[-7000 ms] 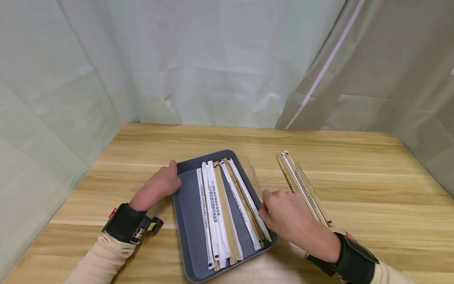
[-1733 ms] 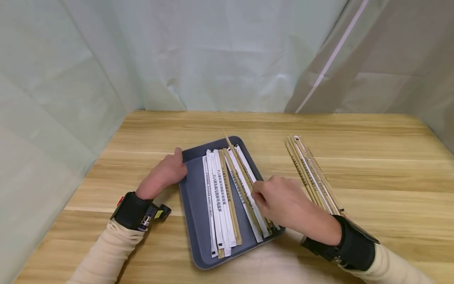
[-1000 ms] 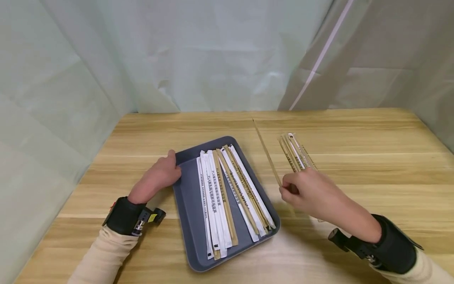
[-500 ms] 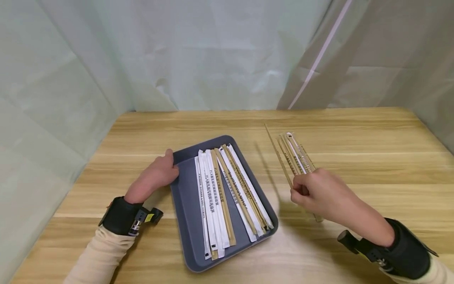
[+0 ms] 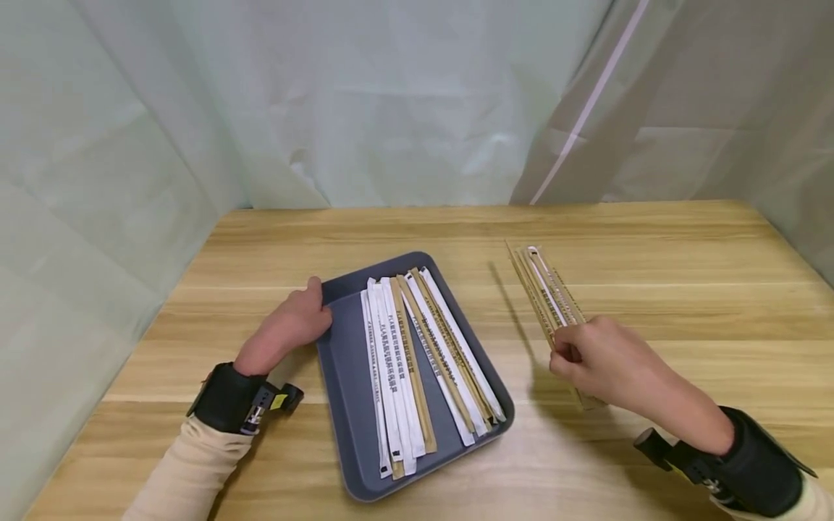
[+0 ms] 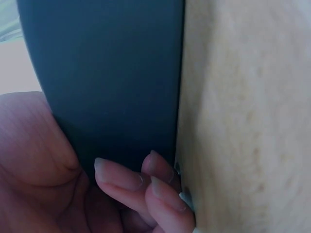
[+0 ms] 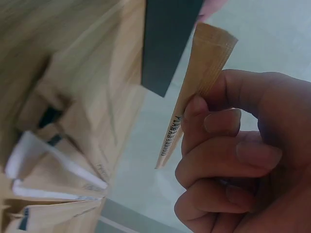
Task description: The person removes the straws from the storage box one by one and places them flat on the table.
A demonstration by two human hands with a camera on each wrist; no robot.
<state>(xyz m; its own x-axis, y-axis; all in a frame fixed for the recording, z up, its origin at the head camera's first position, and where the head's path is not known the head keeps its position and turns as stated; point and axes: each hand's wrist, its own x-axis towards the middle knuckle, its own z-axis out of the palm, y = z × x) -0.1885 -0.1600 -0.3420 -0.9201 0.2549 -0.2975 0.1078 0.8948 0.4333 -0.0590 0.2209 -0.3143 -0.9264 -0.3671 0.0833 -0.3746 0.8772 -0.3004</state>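
In the head view my left hand [image 5: 291,327] grips the dark grey tray [image 5: 345,405] at its far left side. The left wrist view shows its fingertips [image 6: 121,179] curled against the tray's outer wall. My right hand [image 5: 609,362] pinches a brown paper-wrapped straw [image 7: 206,58] between thumb and fingers, close over a small pile of wrapped straws [image 5: 550,286] on the table. Part of that pile is hidden behind the hand. Inside the tray lie several white wrapped straws [image 5: 389,362] and brown ones [image 5: 417,380], lengthwise in two slanted groups.
Tray and pile share a wooden table [image 5: 260,253], with bare wood between them. Pale curtains [image 5: 391,108] hang behind the table and at both sides. Black wrist straps with cameras [image 5: 749,463] sit on both wrists.
My right hand was over the tray with a brown straw, then lifted it out to the right and now holds it over the table pile. The left hand has stayed on the tray.
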